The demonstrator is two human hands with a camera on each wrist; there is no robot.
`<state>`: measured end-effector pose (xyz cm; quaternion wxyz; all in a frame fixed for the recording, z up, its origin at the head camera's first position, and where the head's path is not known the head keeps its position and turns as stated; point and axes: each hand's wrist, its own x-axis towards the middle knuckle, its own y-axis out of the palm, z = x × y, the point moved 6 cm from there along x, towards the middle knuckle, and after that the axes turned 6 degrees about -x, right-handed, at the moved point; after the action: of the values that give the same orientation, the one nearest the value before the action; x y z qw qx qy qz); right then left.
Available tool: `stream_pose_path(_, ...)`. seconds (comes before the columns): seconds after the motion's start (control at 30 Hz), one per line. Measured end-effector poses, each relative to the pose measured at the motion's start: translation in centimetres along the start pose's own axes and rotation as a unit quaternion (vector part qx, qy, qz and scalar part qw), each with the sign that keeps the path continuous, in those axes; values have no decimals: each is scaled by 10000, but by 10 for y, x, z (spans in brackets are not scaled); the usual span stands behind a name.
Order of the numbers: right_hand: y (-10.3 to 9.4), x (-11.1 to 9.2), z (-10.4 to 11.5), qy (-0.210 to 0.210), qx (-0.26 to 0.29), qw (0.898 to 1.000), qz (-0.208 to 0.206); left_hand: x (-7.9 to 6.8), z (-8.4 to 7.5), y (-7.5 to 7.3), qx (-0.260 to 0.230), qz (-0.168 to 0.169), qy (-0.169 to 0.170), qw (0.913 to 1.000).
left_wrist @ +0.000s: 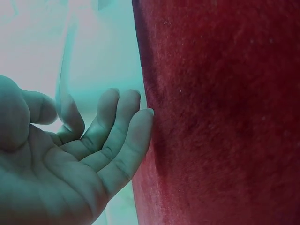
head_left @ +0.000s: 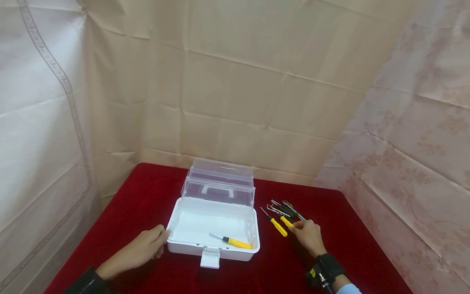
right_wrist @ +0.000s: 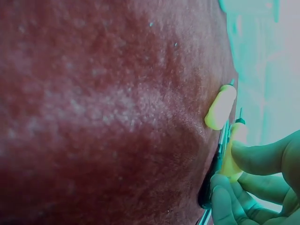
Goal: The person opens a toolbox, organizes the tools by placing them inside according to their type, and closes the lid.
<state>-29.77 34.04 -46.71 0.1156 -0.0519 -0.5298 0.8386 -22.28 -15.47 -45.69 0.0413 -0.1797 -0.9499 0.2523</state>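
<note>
In the head view a white toolbox (head_left: 213,254) stands with its clear lid (head_left: 220,179) swung back. My left hand (head_left: 148,245) pinches the box's left rim; in the left wrist view the thumb and index finger meet at the box wall (left_wrist: 64,70) while the other fingers bend loosely. One yellow-handled screwdriver (head_left: 236,243) lies inside, near the front wall. To the right of the box, my right hand (head_left: 308,234) pinches the yellow handle (right_wrist: 230,161) of another screwdriver between thumb and fingers. A further yellow-handled screwdriver (head_left: 279,227) lies on the cloth just left of it.
Several dark-handled and metal tools (head_left: 288,209) lie in a pile just beyond my right hand. A white latch (head_left: 210,258) hangs open at the toolbox front. Red cloth (head_left: 147,196) covers the table, with beige curtains (head_left: 235,90) behind it.
</note>
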Motion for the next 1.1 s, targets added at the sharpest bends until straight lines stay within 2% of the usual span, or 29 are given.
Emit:
stream_pose_path(0.27,-11,-9,-1,133,237,9996,-87,0,1,1,-160,-45,27,9999)
stream_pose_path(0.5,-17,-15,0,39,436,9990,-115,0,0,2,-135,-115,63,9998)
stream_pose_path(0.77,-21,-21,4,14,603,9979,-249,0,0,2,-122,-56,-24,9999)
stream_pose_path(1.1,-27,-31,16,13,805,9963,-304,1,1,0,-117,-282,-195,9993)
